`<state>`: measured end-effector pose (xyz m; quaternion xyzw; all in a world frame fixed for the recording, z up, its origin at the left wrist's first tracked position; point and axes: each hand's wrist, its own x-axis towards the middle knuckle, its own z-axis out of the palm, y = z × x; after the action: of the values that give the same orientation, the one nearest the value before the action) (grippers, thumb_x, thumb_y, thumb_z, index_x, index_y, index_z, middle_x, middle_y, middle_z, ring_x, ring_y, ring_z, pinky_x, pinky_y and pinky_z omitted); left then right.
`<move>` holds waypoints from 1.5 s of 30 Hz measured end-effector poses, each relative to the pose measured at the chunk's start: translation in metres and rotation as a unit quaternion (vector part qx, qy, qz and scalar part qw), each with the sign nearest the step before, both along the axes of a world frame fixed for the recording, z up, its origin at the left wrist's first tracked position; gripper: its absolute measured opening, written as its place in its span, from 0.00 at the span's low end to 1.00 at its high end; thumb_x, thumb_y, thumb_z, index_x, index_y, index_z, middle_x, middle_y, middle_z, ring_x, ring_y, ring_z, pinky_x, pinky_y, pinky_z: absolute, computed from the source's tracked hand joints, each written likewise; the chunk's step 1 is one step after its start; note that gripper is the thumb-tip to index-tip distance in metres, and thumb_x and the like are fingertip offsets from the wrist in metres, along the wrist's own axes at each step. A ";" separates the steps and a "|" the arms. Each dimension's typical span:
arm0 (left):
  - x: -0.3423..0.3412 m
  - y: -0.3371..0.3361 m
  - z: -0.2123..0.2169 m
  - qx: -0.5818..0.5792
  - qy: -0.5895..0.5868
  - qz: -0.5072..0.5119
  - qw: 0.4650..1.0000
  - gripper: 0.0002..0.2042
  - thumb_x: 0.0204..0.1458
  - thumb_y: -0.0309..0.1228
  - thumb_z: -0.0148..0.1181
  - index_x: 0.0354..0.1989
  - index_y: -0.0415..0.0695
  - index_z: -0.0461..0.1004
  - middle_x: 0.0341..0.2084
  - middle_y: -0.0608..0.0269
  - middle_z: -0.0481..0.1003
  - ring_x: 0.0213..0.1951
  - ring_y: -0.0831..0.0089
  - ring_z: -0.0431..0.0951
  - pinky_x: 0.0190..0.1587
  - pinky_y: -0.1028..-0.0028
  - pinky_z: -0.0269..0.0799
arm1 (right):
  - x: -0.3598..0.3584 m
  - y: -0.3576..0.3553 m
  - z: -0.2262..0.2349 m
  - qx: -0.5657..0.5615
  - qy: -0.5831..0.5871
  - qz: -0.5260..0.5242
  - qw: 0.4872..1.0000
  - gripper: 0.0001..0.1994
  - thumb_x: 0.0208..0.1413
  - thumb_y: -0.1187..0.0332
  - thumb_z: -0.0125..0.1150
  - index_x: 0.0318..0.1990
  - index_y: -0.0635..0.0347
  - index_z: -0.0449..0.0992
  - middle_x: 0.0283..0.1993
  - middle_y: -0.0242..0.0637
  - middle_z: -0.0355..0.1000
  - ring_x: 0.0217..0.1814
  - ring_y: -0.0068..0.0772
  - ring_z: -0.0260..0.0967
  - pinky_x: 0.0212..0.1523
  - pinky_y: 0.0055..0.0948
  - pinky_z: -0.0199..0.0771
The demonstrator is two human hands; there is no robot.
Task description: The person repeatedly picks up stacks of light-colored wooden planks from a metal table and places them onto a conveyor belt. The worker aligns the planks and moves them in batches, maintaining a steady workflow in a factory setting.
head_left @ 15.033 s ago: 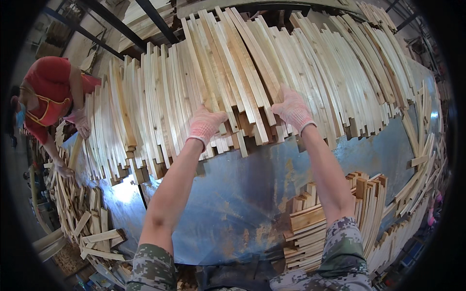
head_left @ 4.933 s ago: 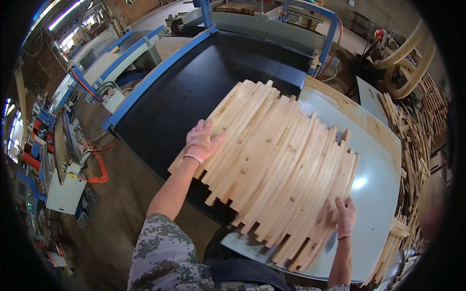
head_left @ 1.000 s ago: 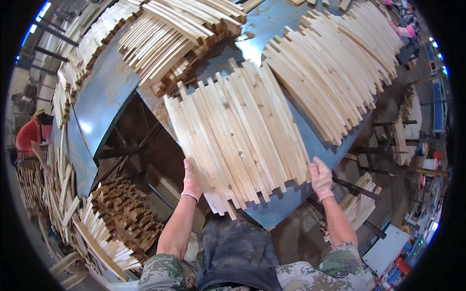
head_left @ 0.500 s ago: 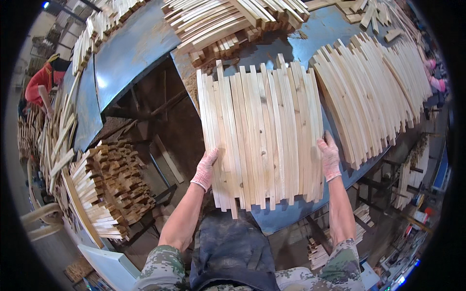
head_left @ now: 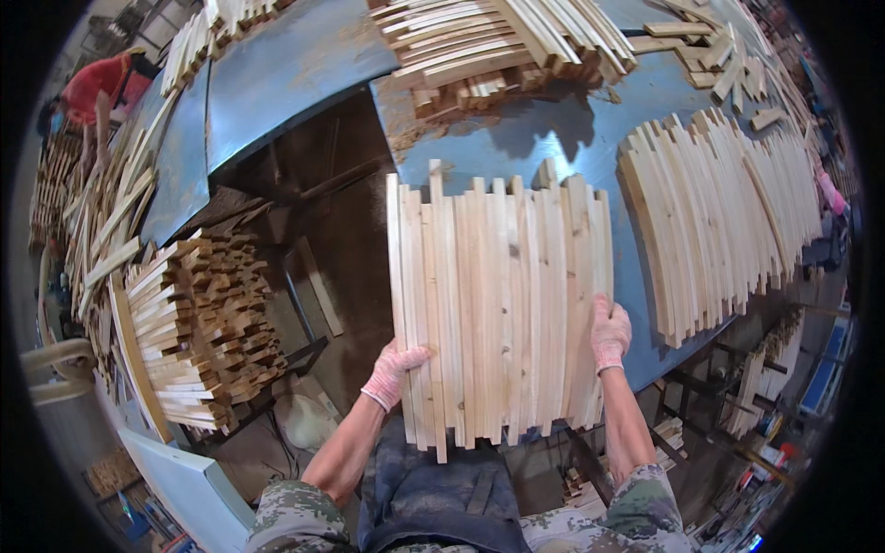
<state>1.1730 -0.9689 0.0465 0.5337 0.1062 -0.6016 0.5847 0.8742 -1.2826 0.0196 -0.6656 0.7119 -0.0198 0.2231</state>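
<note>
Between my hands I hold a row of light wooden strips, pressed side by side with uneven ends. My left hand, in a pale pinkish work glove, grips the row's left edge, its thumb lying on the face of the strips. The gloved right hand clasps the right edge near its lower part. The row is held in front of my body, over the near edge of the blue metal table. Fingers under the row are hidden.
Another row of strips lies on the table to the right. A stack of strips stands at the far side, with loose pieces beyond. A pile is at left. A person in red bends at far left.
The row of strips has come nearer to my body, both hands moving with it. More of the blue table shows beyond it, and my view has shifted somewhat.
</note>
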 end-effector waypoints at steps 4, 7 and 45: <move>-0.016 0.017 0.015 0.003 -0.022 0.005 1.000 0.33 0.48 0.33 0.81 0.62 0.37 0.74 0.51 0.60 0.81 0.51 0.68 0.81 0.61 0.64 0.78 | -0.019 0.011 -0.009 0.015 -0.037 -0.009 0.999 0.33 0.68 0.36 0.56 0.50 0.64 0.85 0.49 0.55 0.82 0.53 0.58 0.78 0.56 0.48 0.75; -0.023 0.038 0.028 0.005 -0.030 0.019 0.999 0.32 0.49 0.33 0.81 0.62 0.37 0.74 0.51 0.61 0.81 0.51 0.69 0.81 0.60 0.64 0.78 | -0.028 0.023 -0.014 0.014 -0.072 -0.009 0.997 0.33 0.68 0.37 0.57 0.49 0.66 0.85 0.44 0.52 0.82 0.47 0.51 0.78 0.52 0.44 0.75; -0.408 0.799 0.362 0.037 -0.106 0.767 0.631 0.29 0.58 0.40 0.73 0.63 0.33 0.76 0.53 0.50 0.83 0.52 0.58 0.85 0.57 0.56 0.83 | 0.281 0.892 0.411 -0.036 -0.058 0.857 0.512 0.39 0.55 0.32 0.67 0.48 0.69 0.82 0.50 0.59 0.82 0.56 0.61 0.80 0.57 0.50 0.77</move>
<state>0.7651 -0.1697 0.4088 0.3408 0.4370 0.1296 0.8223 1.1548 -0.3901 0.4310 -0.9572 -0.2195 0.1171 0.1482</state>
